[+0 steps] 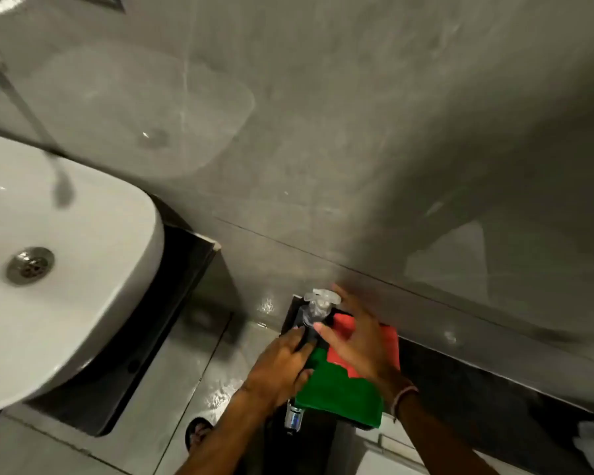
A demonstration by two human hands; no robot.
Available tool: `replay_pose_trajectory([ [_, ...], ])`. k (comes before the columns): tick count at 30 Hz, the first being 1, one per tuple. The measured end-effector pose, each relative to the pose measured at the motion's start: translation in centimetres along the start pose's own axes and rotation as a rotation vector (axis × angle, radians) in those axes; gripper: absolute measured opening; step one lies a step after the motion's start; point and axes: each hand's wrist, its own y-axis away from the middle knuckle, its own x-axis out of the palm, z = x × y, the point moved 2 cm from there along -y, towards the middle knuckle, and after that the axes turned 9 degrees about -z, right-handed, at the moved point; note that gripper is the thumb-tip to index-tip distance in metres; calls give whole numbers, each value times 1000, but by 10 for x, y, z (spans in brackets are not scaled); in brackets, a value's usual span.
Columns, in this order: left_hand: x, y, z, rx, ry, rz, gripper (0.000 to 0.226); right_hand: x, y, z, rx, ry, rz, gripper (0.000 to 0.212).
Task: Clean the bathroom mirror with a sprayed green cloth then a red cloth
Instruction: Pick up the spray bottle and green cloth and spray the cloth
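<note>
A clear-headed spray bottle [319,302] stands on a black ledge [460,371] against the grey wall. Beside it lies a red cloth [390,344], and a folded green cloth [340,392] lies partly over the red one, nearer to me. My left hand [282,365] has its fingers and thumb around the bottle's dark body. My right hand [354,341] hovers over the red cloth with its fingers spread; the thumb touches the bottle's neck and the fingertips reach behind the spray head. The mirror is not clearly in view.
A white basin [66,269] with a metal drain [30,265] sits at left on a dark counter, under a blurred tap [24,114]. A chrome valve [294,416] hangs below the ledge. My sandalled foot [198,437] stands on the wet tiled floor.
</note>
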Motion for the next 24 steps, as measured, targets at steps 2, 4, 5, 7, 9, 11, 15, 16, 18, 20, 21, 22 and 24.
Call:
replay_pose_trajectory([
  [2,20,-25,6,13,-106,61,68,13,-22,-7,-112,112,66,85],
  [4,35,-41,10,-2,-206,103,70,21,-39,-12,-153,140,116,84],
  [5,43,-46,12,-18,-235,118,71,26,-44,-15,-191,120,109,79],
  [7,55,-48,13,-71,-267,145,72,37,-46,-19,-305,94,98,64],
  [9,57,-47,9,-126,-282,144,67,47,-42,-17,-407,98,83,53],
  [11,60,-47,3,-183,-247,131,58,53,-40,-19,-388,30,45,45],
  [15,47,-34,1,-255,178,168,53,58,-37,-2,-347,-59,-128,29],
  [16,32,-29,3,-284,422,187,51,53,-37,12,-358,-86,-167,36],
  [18,-2,-15,7,-288,796,150,38,42,-38,36,-364,-129,-237,52],
  [20,-53,1,16,-334,944,19,24,22,-38,72,-408,-186,-299,64],
  [21,-85,8,19,-351,971,-46,22,10,-39,95,-439,-230,-321,68],
  [22,-115,14,20,-353,986,-110,20,1,-39,115,-469,-269,-336,71],
  [24,-179,27,24,-341,1015,-254,24,-16,-39,162,-531,-352,-368,76],
])
